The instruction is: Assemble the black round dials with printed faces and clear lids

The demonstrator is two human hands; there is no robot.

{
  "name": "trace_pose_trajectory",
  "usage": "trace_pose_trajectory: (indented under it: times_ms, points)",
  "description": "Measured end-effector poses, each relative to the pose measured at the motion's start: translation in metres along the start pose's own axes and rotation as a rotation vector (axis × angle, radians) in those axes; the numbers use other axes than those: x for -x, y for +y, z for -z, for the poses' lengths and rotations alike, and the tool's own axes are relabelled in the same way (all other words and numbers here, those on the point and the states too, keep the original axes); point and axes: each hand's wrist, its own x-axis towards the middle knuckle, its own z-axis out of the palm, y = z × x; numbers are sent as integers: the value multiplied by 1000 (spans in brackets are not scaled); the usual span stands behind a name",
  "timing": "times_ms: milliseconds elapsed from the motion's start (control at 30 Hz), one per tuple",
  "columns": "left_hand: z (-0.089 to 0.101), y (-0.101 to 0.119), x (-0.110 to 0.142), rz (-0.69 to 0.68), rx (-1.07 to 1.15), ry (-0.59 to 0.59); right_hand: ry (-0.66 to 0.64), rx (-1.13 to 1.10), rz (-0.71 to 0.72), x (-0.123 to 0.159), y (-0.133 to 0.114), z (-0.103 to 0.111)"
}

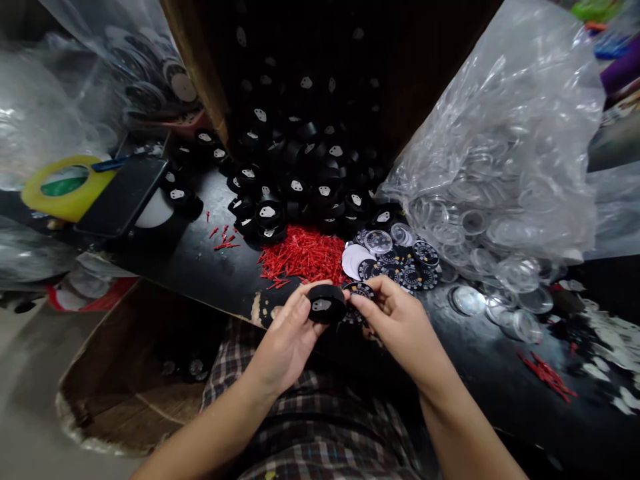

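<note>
My left hand (287, 340) grips a small round black plastic case (326, 303) with a white patch on its face, just above my lap at the table's near edge. My right hand (397, 320) pinches a black printed dial disc (359, 291) right beside that case, touching its right side. Directly behind my hands lies a heap of small red pins (306, 255). More printed dial discs (400, 263) are spread to the right of the pins. A big pile of the same black cases (300, 173) fills the back of the table.
A clear plastic bag of transparent round lenses (500, 173) stands at the right, loose lenses (505, 307) spilling beside it. A yellow tape roll (65, 187) and a dark phone (125, 197) lie at left. A cardboard box (130, 373) sits below left. Stray red pins (547, 377) lie at right.
</note>
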Motion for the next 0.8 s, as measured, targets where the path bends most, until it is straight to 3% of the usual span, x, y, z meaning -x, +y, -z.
trace_pose_trajectory:
  times_ms: [133,333,467,533,700,800]
  points:
    - [-6,-7,0,43,-4,-6,104,96,18,0,3,14]
    - [-15,-16,-7,1,-50,-11,413,335,232,2,7,27]
    - [-17,-23,-10,3,-58,3,246,169,36,6,12,25]
    - [-17,-25,-10,33,-57,-1,238,108,-1,6,15,27]
    - [-15,-20,-9,35,-43,85,261,247,27,3,23,42]
    - [-12,-17,-13,53,-24,147,355,324,124,-1,31,45]
